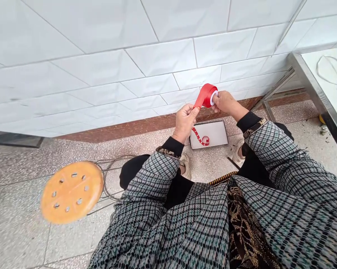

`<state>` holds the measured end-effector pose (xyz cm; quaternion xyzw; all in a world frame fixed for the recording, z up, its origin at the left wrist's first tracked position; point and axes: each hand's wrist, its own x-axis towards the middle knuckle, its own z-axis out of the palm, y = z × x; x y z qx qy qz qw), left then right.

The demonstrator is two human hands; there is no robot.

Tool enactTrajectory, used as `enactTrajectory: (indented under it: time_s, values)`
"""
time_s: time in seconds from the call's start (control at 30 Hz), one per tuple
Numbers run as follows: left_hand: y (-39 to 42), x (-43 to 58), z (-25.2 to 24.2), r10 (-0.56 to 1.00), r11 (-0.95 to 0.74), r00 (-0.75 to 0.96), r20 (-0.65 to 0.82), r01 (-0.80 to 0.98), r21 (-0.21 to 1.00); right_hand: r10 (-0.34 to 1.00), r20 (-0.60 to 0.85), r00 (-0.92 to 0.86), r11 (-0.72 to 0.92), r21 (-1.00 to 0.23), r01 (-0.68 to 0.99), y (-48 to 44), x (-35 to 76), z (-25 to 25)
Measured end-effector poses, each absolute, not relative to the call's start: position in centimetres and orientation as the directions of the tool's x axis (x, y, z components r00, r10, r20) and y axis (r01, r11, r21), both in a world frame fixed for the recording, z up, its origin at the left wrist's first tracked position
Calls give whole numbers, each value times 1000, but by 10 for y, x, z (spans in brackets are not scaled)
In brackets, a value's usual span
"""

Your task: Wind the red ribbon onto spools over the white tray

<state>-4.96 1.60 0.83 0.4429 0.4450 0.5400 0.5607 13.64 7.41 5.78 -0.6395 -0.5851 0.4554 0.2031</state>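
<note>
A roll of red ribbon [208,95] on a white core is held up in front of the tiled wall. My right hand [226,102] grips the roll from the right, with fingers at the opening of its core. My left hand [186,121] pinches the loose end of the ribbon between thumb and fingers, and a short stretch runs between the two hands. Below them on the floor lies a shallow white tray [220,136] with a dark rim. A curled red-and-white strip [204,142] rests inside it, its upper end partly hidden by my left hand.
An orange round stool [73,192] with holes in its seat and thin metal legs is at the left. On the right, a metal-edged table [322,93] bears a loop of wire [332,71]. The white tiled wall [157,59] rises close ahead.
</note>
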Motion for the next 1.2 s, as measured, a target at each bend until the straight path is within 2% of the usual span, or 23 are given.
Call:
enactTrajectory:
  time_s: [0.17,0.33,0.43,0.53,0.67,0.8,0.97,1.03,1.1,1.2]
  values:
    - [10,-44,1,998,48,43,-38,-246,968,872,-473,-127,-445,-873,198,69,131,54]
    - [15,-36,-4,995,95,55,-83,-283,954,767,-604,-219,-617,-787,7,57,124,58]
    - [16,-32,-5,993,114,44,-105,-323,939,734,-614,-291,-663,-740,-111,52,122,58]
    - [16,-32,-5,991,128,87,-103,-361,924,698,-625,-350,-700,-699,-148,51,122,55]
    - [19,-36,-4,961,172,268,-69,-381,909,608,-613,-504,-753,-647,-121,53,127,46]
    - [24,-45,-2,908,207,418,-39,-366,907,505,-544,-670,-777,-624,-78,52,133,35]
    - [24,-51,0,885,226,466,-21,-388,894,491,-562,-666,-727,-685,41,48,133,35]
    - [22,-50,0,885,236,465,-21,-410,881,524,-592,-612,-662,-736,144,48,134,41]
    - [19,-48,-1,891,251,454,-27,-440,862,625,-591,-510,-536,-800,270,51,138,50]
    - [16,-45,-3,906,273,419,-55,-480,834,858,-395,-329,-202,-848,490,56,147,58]
